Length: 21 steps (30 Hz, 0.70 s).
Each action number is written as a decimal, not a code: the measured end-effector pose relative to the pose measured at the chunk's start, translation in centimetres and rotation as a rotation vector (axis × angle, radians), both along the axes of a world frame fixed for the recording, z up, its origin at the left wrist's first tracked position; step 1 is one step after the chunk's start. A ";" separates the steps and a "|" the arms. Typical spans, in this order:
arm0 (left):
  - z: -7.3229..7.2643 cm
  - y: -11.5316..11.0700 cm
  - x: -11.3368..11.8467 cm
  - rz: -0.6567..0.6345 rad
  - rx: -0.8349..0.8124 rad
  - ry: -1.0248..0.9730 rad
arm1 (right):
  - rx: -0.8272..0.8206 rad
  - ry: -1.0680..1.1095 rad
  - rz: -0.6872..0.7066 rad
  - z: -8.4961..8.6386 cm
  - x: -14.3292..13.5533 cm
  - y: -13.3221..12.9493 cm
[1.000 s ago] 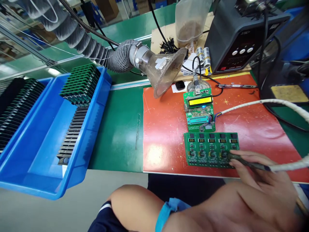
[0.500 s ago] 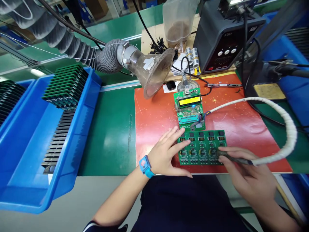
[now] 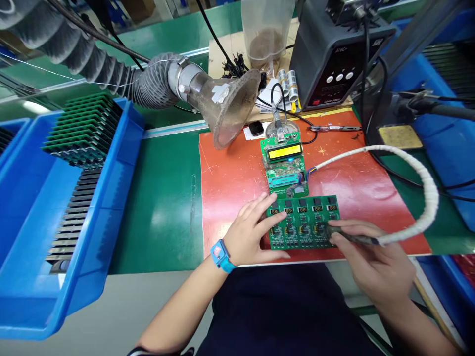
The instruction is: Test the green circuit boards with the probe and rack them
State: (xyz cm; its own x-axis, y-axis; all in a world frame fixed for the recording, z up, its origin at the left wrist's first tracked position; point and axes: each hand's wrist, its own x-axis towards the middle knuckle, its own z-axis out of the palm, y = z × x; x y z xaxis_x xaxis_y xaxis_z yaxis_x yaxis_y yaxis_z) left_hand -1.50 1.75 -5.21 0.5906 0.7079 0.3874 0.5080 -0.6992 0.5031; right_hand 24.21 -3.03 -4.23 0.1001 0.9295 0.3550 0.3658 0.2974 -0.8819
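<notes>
**Green panel between two hands, probe at its right end**

Nearest, the hands are apart. The left hand [image 3: 241,242] is spread with fingertips on the left end of a green circuit panel [image 3: 309,242]; the right hand [image 3: 386,269] pinches a dark probe [image 3: 356,238] whose tip meets the panel's right part.

The panel lies flat on the red mat [image 3: 230,212] covering part of the table [image 3: 159,217]. It looks light, thin and stiff, and probably slides easily. Its small chips and five digit displays seem the delicate part, so the bare outer edges are the place to take hold. The probe looks slim and firm, best gripped along its shaft; the white-wrapped cable [image 3: 428,198] seems bendable but may tug on it.

Just beyond sits a separate green board [image 3: 272,170]. Its yellow screen [image 3: 285,152] shows no readable text, and the print under the teal socket [image 3: 284,180] includes what seems to be "Program", the rest too small to make out.

Farther back, the dark grey station [image 3: 315,54] bears "LEAD FREE" at its lower front and what looks like "376C+" higher up.
</notes>
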 end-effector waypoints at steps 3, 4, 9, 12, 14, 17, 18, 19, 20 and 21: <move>0.0 0.0 0.0 0.002 0.005 -0.015 | -0.018 0.020 -0.010 0.0 0.0 -0.1; 0.0 0.0 0.1 0.005 0.012 -0.019 | -0.018 0.025 -0.015 0.0 -0.1 -0.1; 0.0 0.0 0.3 0.019 0.041 -0.020 | -0.022 0.041 -0.020 0.2 -0.2 -0.1; 0.0 0.1 0.3 0.018 0.042 -0.019 | -0.038 0.049 -0.027 0.3 -0.2 -0.1; -0.1 0.1 0.3 0.017 0.043 -0.022 | -0.054 0.053 -0.030 0.3 -0.2 -0.2; -0.3 0.2 0.3 0.018 0.045 -0.030 | -0.080 0.059 -0.033 0.4 -0.1 -0.1; -0.3 0.2 0.3 0.020 0.046 -0.031 | -0.084 0.062 -0.036 0.5 -0.1 -0.1; -0.3 0.2 0.3 0.021 0.048 -0.032 | -0.086 0.064 -0.038 0.6 -0.1 -0.1; -0.3 0.2 0.3 0.022 0.048 -0.032 | -0.085 0.069 -0.039 0.6 -0.2 -0.1; -0.3 0.2 0.3 0.021 0.049 -0.032 | -0.086 0.076 -0.040 0.7 -0.2 -0.1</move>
